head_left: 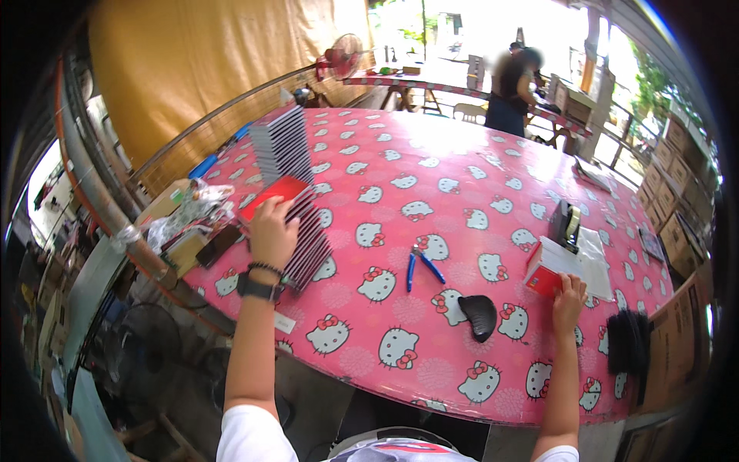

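At the table's left, my left hand (272, 235) grips the near edge of a flat red box (283, 192). That box lies on the nearer of two tall stacks of thin, dark-edged flat boxes (309, 245); the other stack (282, 146) rises just behind. My right hand (568, 300) holds the near end of a red-and-white box (548, 266) on the right of the table. Its fingers are curled against the red face, partly hidden. Between my hands lie blue-handled nippers (419, 266) and a black curved pad (480, 317).
A black tape dispenser (566, 225) and white sheets (594, 262) are beside the red-and-white box. Clear plastic wrapping (196, 212) sits at the left edge. Black bristles (627, 341) and cartons (677, 346) border the right. Farther back stands another person (509, 88).
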Demonstrator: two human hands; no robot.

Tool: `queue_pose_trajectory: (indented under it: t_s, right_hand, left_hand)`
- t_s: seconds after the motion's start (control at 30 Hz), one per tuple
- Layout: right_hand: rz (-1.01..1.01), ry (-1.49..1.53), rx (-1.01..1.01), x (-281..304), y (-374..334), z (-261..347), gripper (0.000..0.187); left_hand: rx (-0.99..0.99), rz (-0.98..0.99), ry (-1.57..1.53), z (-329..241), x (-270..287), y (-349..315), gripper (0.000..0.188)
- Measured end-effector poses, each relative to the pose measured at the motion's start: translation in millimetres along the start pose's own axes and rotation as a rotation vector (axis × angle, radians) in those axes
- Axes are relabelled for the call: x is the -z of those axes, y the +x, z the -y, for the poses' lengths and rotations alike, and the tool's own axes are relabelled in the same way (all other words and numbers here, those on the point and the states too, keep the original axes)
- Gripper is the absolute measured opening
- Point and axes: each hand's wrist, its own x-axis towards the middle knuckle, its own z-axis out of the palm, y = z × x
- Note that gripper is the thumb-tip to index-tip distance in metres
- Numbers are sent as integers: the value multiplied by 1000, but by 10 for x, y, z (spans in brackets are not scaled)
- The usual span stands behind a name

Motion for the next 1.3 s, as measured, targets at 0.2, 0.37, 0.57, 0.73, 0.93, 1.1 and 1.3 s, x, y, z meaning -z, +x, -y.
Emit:
queue_pose_trajectory:
  t_s: [0.2, 0.37, 0.57, 0.73, 0.93, 1.1, 1.3]
  right_hand:
    - [-92, 84, 4, -123, 207, -197, 13]
    - [-100, 176, 17, 82, 277, -247, 8]
    - [176, 664, 120, 943, -47, 860, 10]
    - [396, 775, 357, 918, -812, 1523, 14]
    - [682, 1374, -452, 889, -1177, 1564, 10]
    - [361, 1351, -410, 701, -1258, 1788, 15]
    - [434, 1436, -542, 759, -1280, 1524, 13]
  left_hand:
    - [-10, -62, -301, -552, 235, -364, 25]
    - [-91, -39, -518, -1127, 97, -686, 24]
    - [68, 83, -994, -1938, 31, -1172, 44]
    - [255, 585, -1166, -1947, -346, -1806, 26]
    - [148, 477, -1149, -1922, -321, -1924, 15]
    - [-173, 200, -414, -2341, -27, -1768, 37]
    - [-338, 308, -638, -2354, -254, -1904, 36]
